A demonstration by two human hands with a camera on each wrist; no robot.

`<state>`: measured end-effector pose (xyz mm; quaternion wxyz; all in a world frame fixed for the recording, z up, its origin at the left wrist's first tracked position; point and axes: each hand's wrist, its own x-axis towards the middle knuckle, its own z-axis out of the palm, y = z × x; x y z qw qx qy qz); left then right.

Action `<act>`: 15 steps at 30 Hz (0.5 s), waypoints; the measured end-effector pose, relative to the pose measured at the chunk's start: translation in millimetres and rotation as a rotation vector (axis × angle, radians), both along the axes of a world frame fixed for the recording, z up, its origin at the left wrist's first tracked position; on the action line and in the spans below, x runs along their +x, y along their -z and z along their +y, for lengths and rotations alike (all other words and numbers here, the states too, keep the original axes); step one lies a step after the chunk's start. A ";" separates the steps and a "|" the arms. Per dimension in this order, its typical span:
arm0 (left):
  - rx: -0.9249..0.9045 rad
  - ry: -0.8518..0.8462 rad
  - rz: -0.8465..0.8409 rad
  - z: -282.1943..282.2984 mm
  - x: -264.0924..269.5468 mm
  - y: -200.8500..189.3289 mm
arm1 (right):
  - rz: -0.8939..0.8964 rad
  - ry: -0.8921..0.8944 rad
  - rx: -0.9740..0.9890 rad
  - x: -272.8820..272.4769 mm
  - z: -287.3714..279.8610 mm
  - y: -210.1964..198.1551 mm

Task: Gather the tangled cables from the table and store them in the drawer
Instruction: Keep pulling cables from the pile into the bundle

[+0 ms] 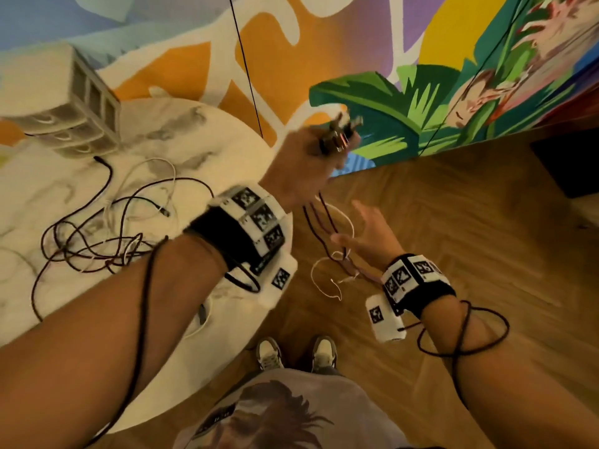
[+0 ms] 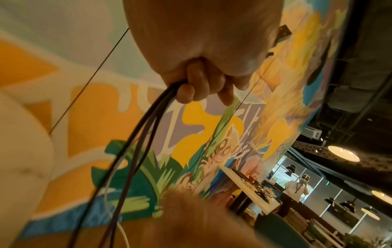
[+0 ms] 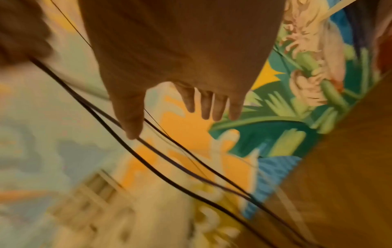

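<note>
My left hand (image 1: 311, 160) is raised beyond the table's right edge and grips a bunch of dark cables just below their plugs (image 1: 340, 137). In the left wrist view its fingers (image 2: 201, 87) curl round the cables (image 2: 135, 151). The held cables (image 1: 324, 228) hang down over the floor with a white cable loop (image 1: 324, 286). My right hand (image 1: 363, 228) is open below, fingers spread; its thumb (image 3: 131, 127) touches the hanging strands (image 3: 169, 161). More tangled dark and white cables (image 1: 113, 228) lie on the round marble table (image 1: 227, 131). A small white drawer unit (image 1: 84, 102) stands at the table's far left.
A painted mural wall (image 1: 389, 108) rises behind the table, with two thin black cords (image 1: 246, 69) hanging in front of it. Wooden floor (image 1: 453, 238) spreads to the right. A dark object (image 1: 570, 163) sits at the far right. My shoes (image 1: 295, 351) stand by the table's edge.
</note>
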<state>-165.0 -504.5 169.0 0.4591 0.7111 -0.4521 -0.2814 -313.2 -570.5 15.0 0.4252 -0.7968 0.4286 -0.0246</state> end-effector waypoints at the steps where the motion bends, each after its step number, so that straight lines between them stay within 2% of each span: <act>1: 0.029 0.018 0.042 1.8 -6.9 7.7 | -0.225 0.001 0.044 11.5 1.8 -25.4; 3: 0.054 0.030 0.142 2.8 -16.4 19.4 | -0.530 -0.039 0.211 29.5 4.0 -71.6; 5: 0.021 -0.029 0.267 4.5 -20.7 23.2 | -0.633 -0.083 0.365 42.2 10.0 -98.4; 7: -0.019 -0.054 0.293 7.8 -20.8 25.1 | -0.629 -0.105 0.402 48.3 15.2 -108.0; 10: -0.048 -0.088 0.062 17.9 -17.2 32.5 | -0.582 -0.084 0.369 59.0 26.2 -115.8; 13: -0.151 -0.159 0.045 25.9 -6.7 29.6 | -0.517 -0.129 0.396 63.5 31.6 -109.6; 15: -0.150 -0.144 -0.009 27.2 5.9 22.4 | -0.445 -0.181 0.405 64.0 38.5 -108.1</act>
